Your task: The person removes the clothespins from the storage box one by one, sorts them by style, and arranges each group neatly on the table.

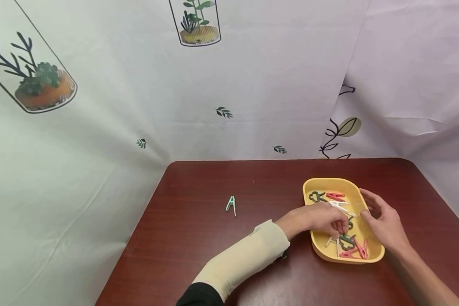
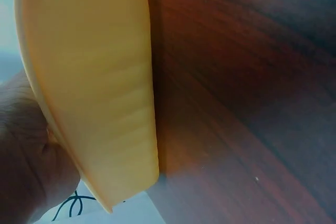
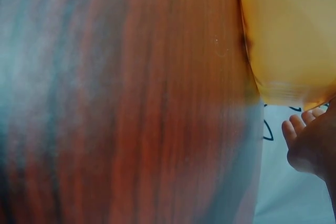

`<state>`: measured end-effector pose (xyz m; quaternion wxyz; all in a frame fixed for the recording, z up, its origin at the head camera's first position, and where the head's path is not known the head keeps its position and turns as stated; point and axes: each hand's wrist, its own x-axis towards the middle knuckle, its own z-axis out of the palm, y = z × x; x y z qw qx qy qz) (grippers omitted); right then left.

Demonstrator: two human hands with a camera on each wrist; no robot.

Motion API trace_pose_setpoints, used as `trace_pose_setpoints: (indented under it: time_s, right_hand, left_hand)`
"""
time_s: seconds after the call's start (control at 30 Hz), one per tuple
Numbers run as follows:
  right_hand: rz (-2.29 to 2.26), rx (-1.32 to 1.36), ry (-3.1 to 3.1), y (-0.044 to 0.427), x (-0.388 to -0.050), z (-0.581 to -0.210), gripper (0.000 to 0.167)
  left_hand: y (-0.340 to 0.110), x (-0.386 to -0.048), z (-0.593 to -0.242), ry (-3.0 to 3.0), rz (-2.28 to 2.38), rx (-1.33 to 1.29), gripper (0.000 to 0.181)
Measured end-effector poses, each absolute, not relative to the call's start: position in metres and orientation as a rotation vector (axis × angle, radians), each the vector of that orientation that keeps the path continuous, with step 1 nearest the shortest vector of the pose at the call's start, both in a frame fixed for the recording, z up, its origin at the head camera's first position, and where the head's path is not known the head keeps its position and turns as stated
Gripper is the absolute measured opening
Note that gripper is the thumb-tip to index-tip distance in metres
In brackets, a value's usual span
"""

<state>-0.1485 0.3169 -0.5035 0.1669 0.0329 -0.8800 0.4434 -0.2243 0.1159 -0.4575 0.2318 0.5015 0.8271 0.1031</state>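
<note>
A yellow plastic basin (image 1: 375, 250) stands on the right side of the table, holding several small clothespins in red, white and dark green. From the left, my left hand (image 1: 329, 219) reaches over the basin's rim, its bent fingertips down among the clothespins. A white clothespin (image 1: 337, 247) and a dark green clothespin (image 1: 347, 242) lie right by those fingertips; whether one is pinched is hidden. My right hand (image 1: 384, 223) grips the basin's right side, thumb over the rim and fingers outside. Both wrist views mostly show the basin's outer wall (image 2: 94, 77).
A light green clothespin (image 1: 231, 205) lies alone on the dark red-brown table (image 1: 199, 238), left of the basin. Behind the table hangs a pale cloth (image 1: 252, 85) printed with plants. A beige sleeve (image 1: 248, 259) covers the left forearm.
</note>
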Motion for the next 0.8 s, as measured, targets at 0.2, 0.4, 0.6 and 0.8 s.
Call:
trace_pose_setpoints:
  time_s: [0.2,0.4,0.6,0.8]
  right_hand:
    - [1.282,0.111,-2.490,0.3161,-0.1489,-0.5042,0.057]
    - [1.273,0.110,-2.498,0.3145,-0.1504,-0.5047,0.058]
    - [1.266,0.112,-2.496,0.3149,-0.1512,-0.5036,0.059]
    - [1.265,0.098,-2.511,0.3139,-0.1503,-0.5037,0.058]
  left_hand:
    - [0.1123,-0.2291,-0.4544,2.208,0.330,1.375,0.028]
    - [0.1141,-0.2253,-0.4550,2.242,0.088,1.428,0.046]
    - [0.1150,-0.2203,-0.4581,2.300,0.019,1.462,0.041]
    - [0.1138,-0.2203,-0.4599,2.319,0.058,1.455,0.038]
